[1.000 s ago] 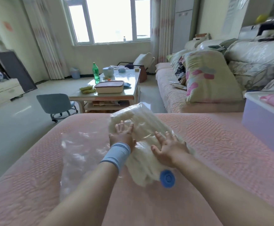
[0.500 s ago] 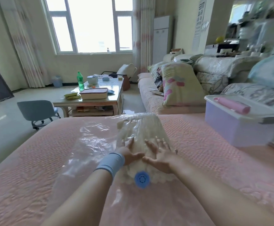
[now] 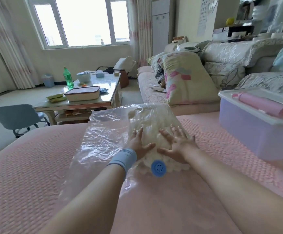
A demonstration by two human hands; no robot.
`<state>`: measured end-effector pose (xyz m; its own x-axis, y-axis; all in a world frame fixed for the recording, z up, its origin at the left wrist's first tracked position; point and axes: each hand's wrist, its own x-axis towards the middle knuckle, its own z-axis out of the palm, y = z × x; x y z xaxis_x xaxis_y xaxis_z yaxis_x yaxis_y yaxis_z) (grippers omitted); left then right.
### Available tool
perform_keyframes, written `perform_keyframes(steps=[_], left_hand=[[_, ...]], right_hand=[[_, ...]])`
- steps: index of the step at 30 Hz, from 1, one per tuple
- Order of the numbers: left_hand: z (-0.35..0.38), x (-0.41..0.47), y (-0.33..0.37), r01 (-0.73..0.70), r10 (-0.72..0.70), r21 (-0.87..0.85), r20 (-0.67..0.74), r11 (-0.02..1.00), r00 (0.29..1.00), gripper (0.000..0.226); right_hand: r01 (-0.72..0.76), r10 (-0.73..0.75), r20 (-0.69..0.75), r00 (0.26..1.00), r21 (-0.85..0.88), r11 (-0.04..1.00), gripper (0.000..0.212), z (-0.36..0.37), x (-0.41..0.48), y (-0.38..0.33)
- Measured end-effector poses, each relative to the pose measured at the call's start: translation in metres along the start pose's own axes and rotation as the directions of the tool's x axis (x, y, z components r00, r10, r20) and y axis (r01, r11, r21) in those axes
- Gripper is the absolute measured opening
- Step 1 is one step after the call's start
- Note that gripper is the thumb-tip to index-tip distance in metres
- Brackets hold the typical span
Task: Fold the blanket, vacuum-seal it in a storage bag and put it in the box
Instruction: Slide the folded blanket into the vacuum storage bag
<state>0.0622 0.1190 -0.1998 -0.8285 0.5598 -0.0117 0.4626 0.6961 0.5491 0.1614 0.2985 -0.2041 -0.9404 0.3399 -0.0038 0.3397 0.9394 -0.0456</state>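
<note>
I press my left hand [image 3: 138, 143] and right hand [image 3: 177, 146], fingers spread flat, on the bagged blanket [image 3: 156, 122] at frame centre, probably to squeeze air toward the blue valve [image 3: 159, 168]. The box [image 3: 255, 130] waits at right.

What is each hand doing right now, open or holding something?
Left hand: open, fingers straight, pressing on the blanket inside the storage bag.
Right hand: open, fingers spread, pressing on the same blanket.
</note>
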Motion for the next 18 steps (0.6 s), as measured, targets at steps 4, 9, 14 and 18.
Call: perform_keyframes(steps=[4, 9, 14, 18], left_hand=[[-0.005, 0.014, 0.001, -0.014, 0.013, 0.078, 0.003, 0.997, 1.000, 0.089], [-0.005, -0.008, -0.001, 0.148, -0.160, 0.157, 0.064, 0.976, 0.985, 0.078], [0.018, -0.061, -0.028, 0.266, -0.317, 0.265, 0.175, 0.927, 0.932, 0.103], [0.008, -0.084, -0.037, 0.306, -0.412, 0.353, 0.279, 0.884, 0.868, 0.109]], right_hand=[[-0.139, 0.139, -0.010, 0.990, -0.146, 0.980, 0.095, -0.020, 0.025, 0.002], [-0.165, 0.151, -0.216, 0.964, -0.047, 0.985, 0.077, -0.023, -0.005, -0.022], [-0.180, 0.188, -0.070, 0.980, 0.099, 0.979, 0.074, 0.012, -0.047, -0.022], [-0.234, 0.178, 0.230, 0.957, 0.245, 0.941, 0.081, 0.014, -0.060, 0.001]])
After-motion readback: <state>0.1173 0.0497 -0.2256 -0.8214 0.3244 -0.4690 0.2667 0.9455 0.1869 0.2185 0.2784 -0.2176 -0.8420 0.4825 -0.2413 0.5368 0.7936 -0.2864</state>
